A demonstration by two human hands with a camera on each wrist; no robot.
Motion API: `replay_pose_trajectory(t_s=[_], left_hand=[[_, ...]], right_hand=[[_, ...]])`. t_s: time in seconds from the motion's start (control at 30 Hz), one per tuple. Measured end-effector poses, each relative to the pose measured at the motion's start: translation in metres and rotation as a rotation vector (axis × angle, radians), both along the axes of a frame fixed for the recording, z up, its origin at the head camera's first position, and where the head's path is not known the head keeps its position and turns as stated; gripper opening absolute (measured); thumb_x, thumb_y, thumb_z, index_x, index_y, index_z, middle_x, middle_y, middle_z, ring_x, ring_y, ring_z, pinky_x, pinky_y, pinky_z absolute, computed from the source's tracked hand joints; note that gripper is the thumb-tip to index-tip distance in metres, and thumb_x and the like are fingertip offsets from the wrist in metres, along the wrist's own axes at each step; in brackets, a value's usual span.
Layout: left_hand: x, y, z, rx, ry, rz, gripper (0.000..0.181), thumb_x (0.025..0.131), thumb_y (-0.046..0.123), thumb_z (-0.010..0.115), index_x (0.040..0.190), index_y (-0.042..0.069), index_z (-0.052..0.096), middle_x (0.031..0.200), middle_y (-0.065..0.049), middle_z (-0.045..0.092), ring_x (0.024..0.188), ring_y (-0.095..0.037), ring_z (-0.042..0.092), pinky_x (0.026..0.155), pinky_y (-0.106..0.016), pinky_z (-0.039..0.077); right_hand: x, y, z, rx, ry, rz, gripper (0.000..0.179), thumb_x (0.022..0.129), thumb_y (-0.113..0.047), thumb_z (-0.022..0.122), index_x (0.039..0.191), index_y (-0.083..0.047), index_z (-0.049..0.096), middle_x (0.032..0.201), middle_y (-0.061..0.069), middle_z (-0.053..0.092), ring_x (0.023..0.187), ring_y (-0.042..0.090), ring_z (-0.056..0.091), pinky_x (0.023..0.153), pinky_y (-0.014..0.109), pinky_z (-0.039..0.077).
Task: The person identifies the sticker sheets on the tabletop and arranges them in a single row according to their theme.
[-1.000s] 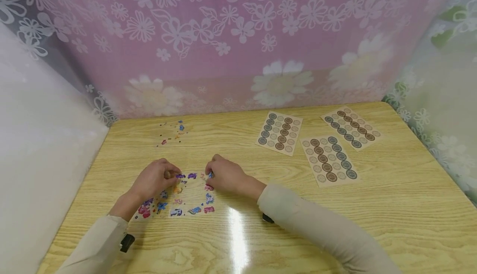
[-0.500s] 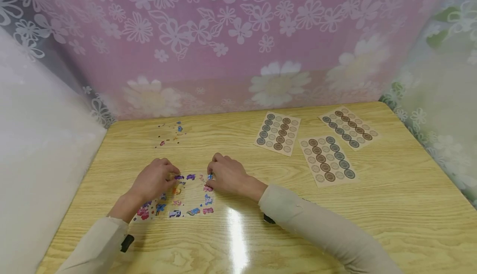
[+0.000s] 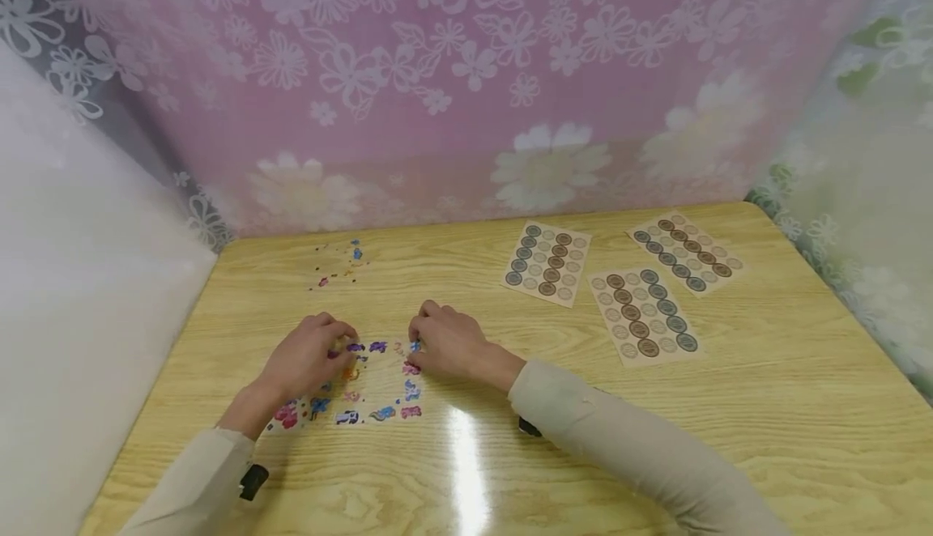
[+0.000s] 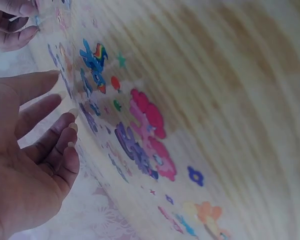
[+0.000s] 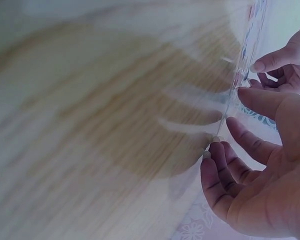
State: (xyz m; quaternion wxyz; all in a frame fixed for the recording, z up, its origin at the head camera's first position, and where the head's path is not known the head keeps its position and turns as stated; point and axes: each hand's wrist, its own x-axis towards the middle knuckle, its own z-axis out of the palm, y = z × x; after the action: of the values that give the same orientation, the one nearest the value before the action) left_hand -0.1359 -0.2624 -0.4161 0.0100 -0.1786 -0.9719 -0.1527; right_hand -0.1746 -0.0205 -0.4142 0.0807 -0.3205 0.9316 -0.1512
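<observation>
A clear sticker sheet (image 3: 379, 386) with colourful pony stickers lies on the table, at the lower left in the head view. My left hand (image 3: 309, 354) rests over its far left part, hiding some stickers. In the left wrist view the thumb and fingers of that hand are spread apart and loosely bent, tips close to the sheet. My right hand (image 3: 446, 342) is at the far right corner, fingertips right at the sheet's edge. The right wrist view shows its thumb apart from the bent fingers. A pink pony sticker (image 4: 150, 130) shows clearly in the left wrist view.
Another clear sheet with small scattered stickers (image 3: 356, 253) lies at the back left. Three tan sheets of round stickers, one nearest the middle (image 3: 547, 264), one in front (image 3: 645, 317) and one far right (image 3: 685, 253), lie on the wooden table (image 3: 554, 471). Floral curtains (image 3: 437, 115) stand behind.
Both hands stay almost in place at the sticker sheet, with only slight finger shifts. The head view moves a little.
</observation>
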Motion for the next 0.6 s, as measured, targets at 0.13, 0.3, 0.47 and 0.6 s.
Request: replay_pose_trajectory(t_s=[0.13, 0.3, 0.47, 0.6], left_hand=[[0.003, -0.005, -0.001, 0.032, 0.019, 0.050, 0.027, 0.089, 0.020, 0.068, 0.112, 0.005, 0.067, 0.109, -0.012, 0.058, 0.097, -0.030, 0.052, 0.079, -0.046, 0.047], [0.006, -0.014, 0.002, 0.085, 0.049, 0.108, 0.035, 0.089, 0.018, 0.068, 0.121, 0.003, 0.062, 0.119, -0.018, 0.054, 0.108, -0.037, 0.050, 0.085, -0.054, 0.044], [0.007, -0.024, 0.005, 0.115, 0.039, 0.127, 0.047, 0.091, 0.018, 0.065, 0.133, 0.001, 0.051, 0.130, -0.023, 0.047, 0.115, -0.043, 0.045, 0.089, -0.059, 0.040], [0.005, -0.030, 0.008, 0.121, 0.018, 0.154, 0.054, 0.094, 0.021, 0.061, 0.140, 0.001, 0.043, 0.136, -0.025, 0.041, 0.121, -0.046, 0.040, 0.092, -0.062, 0.036]], right_hand=[[0.000, 0.001, 0.001, -0.002, -0.038, 0.010, 0.030, 0.093, -0.041, 0.060, 0.110, -0.018, 0.066, 0.112, 0.000, 0.053, 0.090, 0.015, 0.054, 0.067, 0.030, 0.048], [-0.005, 0.004, 0.004, -0.022, -0.086, -0.006, 0.038, 0.097, -0.044, 0.051, 0.122, -0.018, 0.061, 0.117, -0.001, 0.054, 0.096, 0.014, 0.056, 0.075, 0.033, 0.049], [-0.014, 0.008, 0.011, -0.067, -0.132, 0.006, 0.045, 0.098, -0.043, 0.049, 0.135, -0.017, 0.053, 0.134, 0.004, 0.049, 0.117, 0.021, 0.052, 0.089, 0.039, 0.047], [-0.023, 0.013, 0.017, -0.066, -0.152, 0.017, 0.052, 0.100, -0.045, 0.045, 0.144, -0.018, 0.042, 0.146, 0.006, 0.040, 0.131, 0.026, 0.040, 0.101, 0.044, 0.038]])
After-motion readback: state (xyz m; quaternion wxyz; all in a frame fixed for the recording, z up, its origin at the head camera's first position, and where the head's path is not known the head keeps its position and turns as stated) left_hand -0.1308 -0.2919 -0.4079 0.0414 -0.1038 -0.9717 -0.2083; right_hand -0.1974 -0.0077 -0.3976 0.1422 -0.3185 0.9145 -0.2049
